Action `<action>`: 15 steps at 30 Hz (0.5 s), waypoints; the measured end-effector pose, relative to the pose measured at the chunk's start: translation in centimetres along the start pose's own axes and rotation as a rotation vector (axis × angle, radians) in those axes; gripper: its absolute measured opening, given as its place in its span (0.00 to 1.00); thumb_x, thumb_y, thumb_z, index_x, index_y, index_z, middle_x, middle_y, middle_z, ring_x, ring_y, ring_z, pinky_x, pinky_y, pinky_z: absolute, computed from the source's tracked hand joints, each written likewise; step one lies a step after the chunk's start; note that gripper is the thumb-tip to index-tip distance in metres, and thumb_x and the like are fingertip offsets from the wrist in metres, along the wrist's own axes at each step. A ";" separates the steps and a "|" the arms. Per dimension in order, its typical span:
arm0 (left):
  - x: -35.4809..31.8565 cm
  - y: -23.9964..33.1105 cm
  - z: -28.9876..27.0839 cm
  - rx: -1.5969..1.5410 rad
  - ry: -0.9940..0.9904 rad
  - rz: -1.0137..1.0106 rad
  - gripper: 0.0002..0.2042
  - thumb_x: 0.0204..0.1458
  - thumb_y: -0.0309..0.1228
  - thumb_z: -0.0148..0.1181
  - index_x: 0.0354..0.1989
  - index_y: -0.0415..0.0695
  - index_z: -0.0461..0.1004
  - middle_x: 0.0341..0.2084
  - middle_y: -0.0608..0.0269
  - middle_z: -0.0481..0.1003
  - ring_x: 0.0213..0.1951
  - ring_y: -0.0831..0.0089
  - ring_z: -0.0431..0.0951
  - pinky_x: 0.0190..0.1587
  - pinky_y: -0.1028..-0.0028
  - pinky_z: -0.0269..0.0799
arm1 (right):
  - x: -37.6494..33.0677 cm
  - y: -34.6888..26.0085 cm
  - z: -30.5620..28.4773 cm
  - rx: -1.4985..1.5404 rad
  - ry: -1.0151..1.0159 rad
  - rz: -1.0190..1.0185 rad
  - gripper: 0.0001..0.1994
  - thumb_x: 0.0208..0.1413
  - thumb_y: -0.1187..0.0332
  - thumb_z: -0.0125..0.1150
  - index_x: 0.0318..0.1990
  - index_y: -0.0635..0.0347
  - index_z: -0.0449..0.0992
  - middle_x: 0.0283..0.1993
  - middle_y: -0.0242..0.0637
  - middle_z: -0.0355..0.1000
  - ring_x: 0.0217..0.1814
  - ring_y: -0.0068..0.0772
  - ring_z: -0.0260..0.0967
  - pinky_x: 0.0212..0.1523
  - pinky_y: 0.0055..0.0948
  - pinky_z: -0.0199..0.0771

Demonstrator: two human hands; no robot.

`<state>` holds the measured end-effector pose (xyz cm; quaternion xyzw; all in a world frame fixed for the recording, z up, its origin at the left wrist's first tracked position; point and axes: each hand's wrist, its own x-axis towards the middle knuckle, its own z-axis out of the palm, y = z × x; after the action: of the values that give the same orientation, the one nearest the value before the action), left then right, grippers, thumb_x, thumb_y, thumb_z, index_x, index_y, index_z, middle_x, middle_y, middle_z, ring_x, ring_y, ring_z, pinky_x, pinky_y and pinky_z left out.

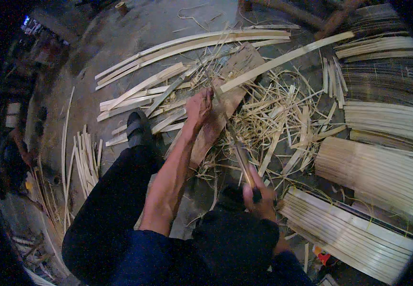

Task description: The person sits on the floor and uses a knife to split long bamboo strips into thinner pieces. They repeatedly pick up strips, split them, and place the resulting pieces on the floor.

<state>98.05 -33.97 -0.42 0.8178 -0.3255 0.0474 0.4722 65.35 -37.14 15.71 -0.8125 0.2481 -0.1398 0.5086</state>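
My left hand is closed at the near-left end of a long pale bamboo strip, which slants up to the right. Below it lies a worn wooden plank, sloping from near my legs toward the far side. My right hand, lower right and slightly blurred, wraps round the handle of a long, narrow knife-like tool. Its thin metal part runs up past my left fingers and crosses the strip's end. The tool's far tip is hard to make out.
Curled shavings heap right of the plank. Split strips lie to the left, with longer ones beyond. Stacked slat bundles line the right side, one slatted bundle close by my right arm. My shoe rests near the loose strips.
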 end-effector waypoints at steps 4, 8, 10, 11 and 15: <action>0.8 2.8 1.6 0.286 -0.120 -0.041 0.19 0.59 0.46 0.40 0.34 0.43 0.73 0.27 0.45 0.75 0.33 0.47 0.75 0.33 0.52 0.67 | -8.3 2.9 -3.1 0.215 -0.067 0.423 0.27 0.54 0.59 0.53 0.61 0.60 0.62 0.42 0.47 0.74 0.30 0.30 0.72 0.33 0.28 0.73; 4.9 4.8 -2.0 0.088 -0.235 -0.286 0.20 0.60 0.46 0.39 0.36 0.44 0.73 0.29 0.45 0.75 0.33 0.45 0.74 0.34 0.52 0.67 | -3.3 0.3 -1.2 -0.141 0.104 0.033 0.27 0.54 0.55 0.53 0.58 0.60 0.66 0.32 0.42 0.75 0.22 0.30 0.69 0.28 0.29 0.71; 3.6 3.8 -1.7 0.177 -0.194 -0.137 0.19 0.59 0.46 0.39 0.35 0.45 0.73 0.28 0.45 0.74 0.32 0.45 0.74 0.33 0.53 0.68 | -2.7 -0.9 -1.2 -0.075 0.064 0.078 0.27 0.51 0.58 0.58 0.58 0.58 0.67 0.34 0.41 0.76 0.22 0.29 0.71 0.27 0.27 0.73; 2.8 3.6 -0.7 0.191 -0.164 -0.069 0.19 0.59 0.47 0.39 0.34 0.46 0.73 0.27 0.44 0.74 0.32 0.45 0.74 0.33 0.53 0.68 | -3.3 -0.3 -2.0 -0.158 0.067 -0.016 0.26 0.50 0.60 0.60 0.57 0.58 0.68 0.35 0.39 0.77 0.23 0.26 0.71 0.27 0.25 0.73; 0.9 2.3 0.3 0.135 -0.243 -0.321 0.17 0.59 0.43 0.42 0.32 0.45 0.73 0.24 0.45 0.73 0.32 0.46 0.74 0.32 0.54 0.68 | -5.8 -0.7 -3.9 0.140 0.062 0.389 0.24 0.48 0.66 0.61 0.56 0.57 0.69 0.38 0.39 0.77 0.26 0.27 0.73 0.28 0.24 0.74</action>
<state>97.33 -35.47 1.46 0.8886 -0.2417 -0.1055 0.3753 58.77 -36.67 18.24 -0.7073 0.4057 -0.0806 0.5733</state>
